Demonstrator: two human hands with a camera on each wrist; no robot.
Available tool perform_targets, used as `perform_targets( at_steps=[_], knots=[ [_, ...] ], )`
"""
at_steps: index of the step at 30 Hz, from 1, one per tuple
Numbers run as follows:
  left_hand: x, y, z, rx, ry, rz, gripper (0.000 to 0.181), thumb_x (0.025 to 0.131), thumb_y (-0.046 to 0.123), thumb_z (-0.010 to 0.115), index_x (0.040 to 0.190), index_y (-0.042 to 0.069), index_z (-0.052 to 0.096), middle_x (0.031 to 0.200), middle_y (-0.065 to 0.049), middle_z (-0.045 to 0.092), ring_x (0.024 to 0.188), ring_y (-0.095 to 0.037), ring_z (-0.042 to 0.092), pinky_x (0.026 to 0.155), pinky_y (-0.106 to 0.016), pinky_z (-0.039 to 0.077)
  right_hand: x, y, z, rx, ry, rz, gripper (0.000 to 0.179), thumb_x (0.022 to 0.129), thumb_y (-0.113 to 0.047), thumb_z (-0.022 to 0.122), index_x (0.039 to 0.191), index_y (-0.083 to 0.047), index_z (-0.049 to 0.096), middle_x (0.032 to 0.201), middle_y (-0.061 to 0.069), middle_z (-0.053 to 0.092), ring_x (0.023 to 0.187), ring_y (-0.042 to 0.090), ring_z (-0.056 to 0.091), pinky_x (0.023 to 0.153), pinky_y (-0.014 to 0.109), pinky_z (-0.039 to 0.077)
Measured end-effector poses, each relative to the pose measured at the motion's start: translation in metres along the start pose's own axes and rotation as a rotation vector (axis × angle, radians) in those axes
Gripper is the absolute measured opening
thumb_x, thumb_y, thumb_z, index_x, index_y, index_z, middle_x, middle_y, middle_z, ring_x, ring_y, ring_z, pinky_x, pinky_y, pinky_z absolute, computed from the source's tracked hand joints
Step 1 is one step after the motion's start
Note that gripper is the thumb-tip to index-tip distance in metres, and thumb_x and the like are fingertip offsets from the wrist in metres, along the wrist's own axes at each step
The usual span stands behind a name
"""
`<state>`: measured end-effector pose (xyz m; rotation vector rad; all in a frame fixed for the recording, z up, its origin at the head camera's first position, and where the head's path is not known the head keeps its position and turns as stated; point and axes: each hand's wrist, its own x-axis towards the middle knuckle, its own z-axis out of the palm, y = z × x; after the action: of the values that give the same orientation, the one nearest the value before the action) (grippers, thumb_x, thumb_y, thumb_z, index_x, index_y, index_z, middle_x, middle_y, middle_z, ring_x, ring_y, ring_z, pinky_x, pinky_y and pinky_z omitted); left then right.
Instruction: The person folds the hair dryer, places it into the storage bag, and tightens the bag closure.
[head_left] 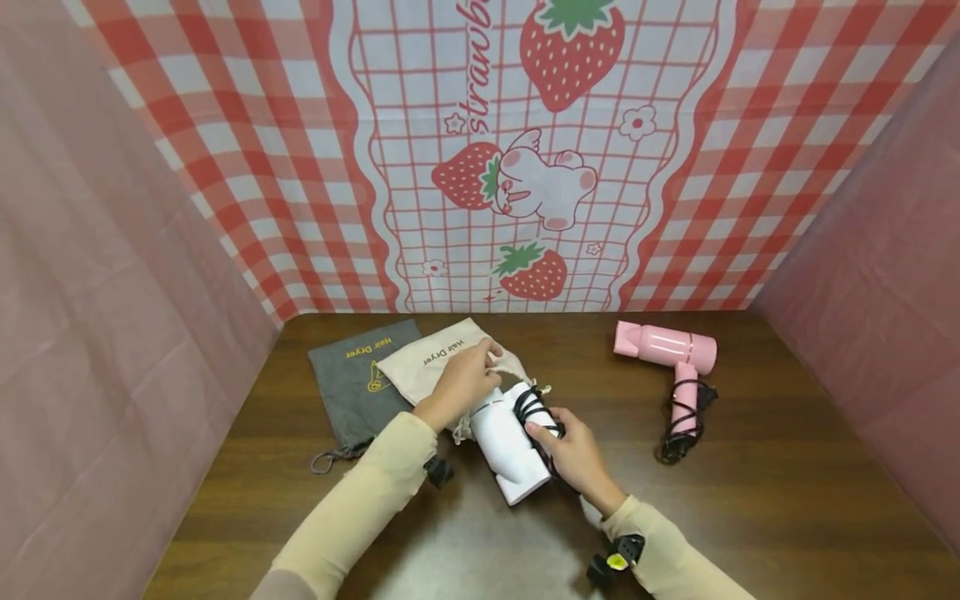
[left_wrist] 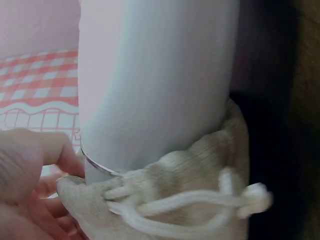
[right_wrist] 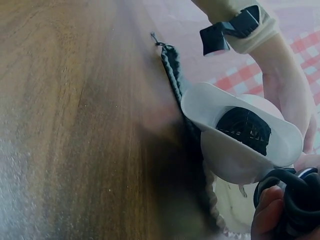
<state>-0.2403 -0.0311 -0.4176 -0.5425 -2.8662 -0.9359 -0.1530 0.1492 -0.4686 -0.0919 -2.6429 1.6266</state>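
A white hair dryer point(head_left: 501, 442) lies at an angle near the table's middle, its nozzle toward me. My right hand point(head_left: 573, 454) grips its handle, which is wrapped in black cord point(head_left: 531, 408). The dryer's rear end sits inside the mouth of a cream drawstring bag point(head_left: 427, 350) printed "Hair Dryer". At that mouth, my left hand point(head_left: 467, 377) holds the bag's rim with curled fingers. The left wrist view shows the bag's white drawstring point(left_wrist: 175, 202) just below a silver ring on the dryer. Looking into the nozzle point(right_wrist: 200, 102), the right wrist view shows a dark grille.
A grey drawstring bag point(head_left: 341, 400) with yellow print lies at the left, partly under the cream one. To the right rests a pink hair dryer point(head_left: 667, 346) with black cord round its handle. A strawberry-print curtain point(head_left: 480, 300) hangs along the table's back edge.
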Motion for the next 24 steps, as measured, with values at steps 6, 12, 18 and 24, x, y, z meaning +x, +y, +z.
perform_targets(
  at_steps=[6,12,18,24],
  knots=[
    [0.005,0.002,0.005,0.127,-0.026,0.066,0.019,0.087,0.019,0.067,0.104,0.011,0.070,0.084,-0.004,0.070,0.075,-0.019,0.064,0.068,-0.031,0.050,-0.002,-0.001,0.002,-0.015,0.008,-0.047,0.036,0.087,-0.022,0.072,0.111,0.003,0.063,0.085,0.012,0.067,0.070,0.012,0.057,0.065,0.026,0.047],
    [0.007,0.004,0.008,0.139,0.030,0.082,0.014,0.089,0.025,0.067,0.094,0.014,0.074,0.075,0.000,0.070,0.067,-0.016,0.060,0.061,-0.028,0.046,-0.002,-0.004,0.006,-0.075,0.037,-0.117,0.035,0.086,-0.021,0.073,0.110,0.003,0.063,0.089,0.013,0.069,0.076,0.015,0.059,0.069,0.028,0.048],
    [0.008,0.006,0.010,0.136,0.046,0.068,0.016,0.090,0.029,0.067,0.092,0.014,0.073,0.074,0.000,0.069,0.064,-0.016,0.060,0.059,-0.028,0.043,0.000,-0.008,0.010,-0.112,0.028,-0.161,0.038,0.085,-0.023,0.074,0.114,0.000,0.063,0.089,0.012,0.070,0.074,0.015,0.059,0.066,0.026,0.047],
    [0.007,0.006,0.005,0.109,0.072,0.062,0.016,0.092,0.027,0.067,0.091,0.011,0.071,0.078,-0.002,0.068,0.068,-0.016,0.060,0.062,-0.028,0.046,-0.002,-0.010,0.013,-0.225,0.029,-0.275,0.042,0.084,-0.026,0.075,0.116,-0.003,0.063,0.081,0.010,0.070,0.066,0.014,0.059,0.059,0.028,0.045]
  ],
)
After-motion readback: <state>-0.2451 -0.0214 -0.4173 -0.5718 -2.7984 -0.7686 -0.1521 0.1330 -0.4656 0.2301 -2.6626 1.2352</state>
